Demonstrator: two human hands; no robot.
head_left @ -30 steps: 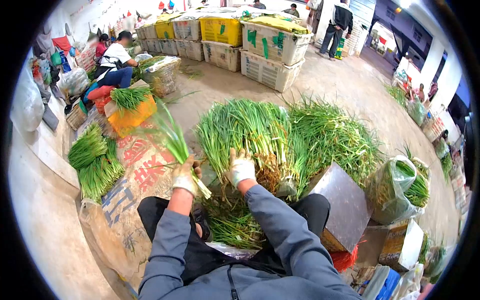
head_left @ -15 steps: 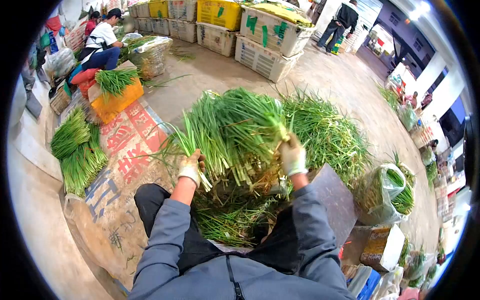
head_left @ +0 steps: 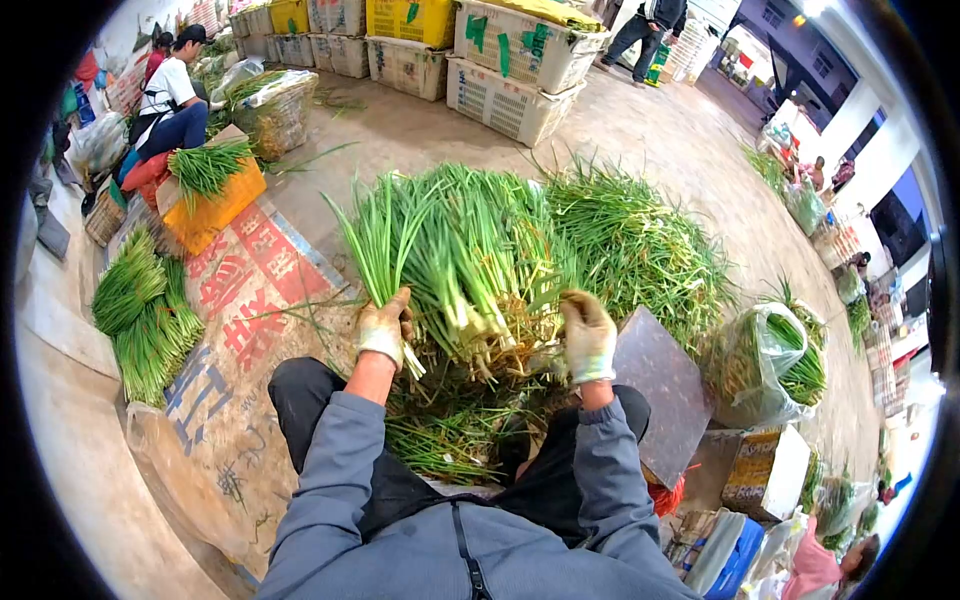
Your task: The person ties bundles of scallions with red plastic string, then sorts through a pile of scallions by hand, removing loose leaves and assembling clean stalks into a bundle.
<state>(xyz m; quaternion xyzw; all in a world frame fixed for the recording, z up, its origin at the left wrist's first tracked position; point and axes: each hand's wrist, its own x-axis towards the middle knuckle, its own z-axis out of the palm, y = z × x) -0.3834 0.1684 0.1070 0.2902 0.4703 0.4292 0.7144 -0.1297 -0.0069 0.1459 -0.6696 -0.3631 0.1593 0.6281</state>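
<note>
My left hand [head_left: 383,328], in a pale work glove with bare fingertips, is closed around a small bunch of scallions [head_left: 385,250]; their leaves point up and the white stems stick out below. Opposite it, my right hand [head_left: 590,335], gloved alike, is raised with curled fingers beside the root ends. A thin green leaf shows near its fingertips, but whether it is gripped is unclear. Between and beyond my hands lies a big heap of scallions [head_left: 480,240], white ends towards me. Loose trimmings [head_left: 445,445] lie below, between my knees.
A second leafy pile [head_left: 640,245] lies right, by a dark board [head_left: 660,395] and a plastic bag of greens [head_left: 765,370]. Neat bundles [head_left: 150,320] rest left, near an orange box [head_left: 212,205]. Stacked crates [head_left: 515,95] stand behind. A person [head_left: 170,100] sits at far left.
My right hand has come back from the heap towards me, and leaves it was pulling at no longer stretch from it. My left hand keeps its bunch, now more upright. The view has shifted slightly.
</note>
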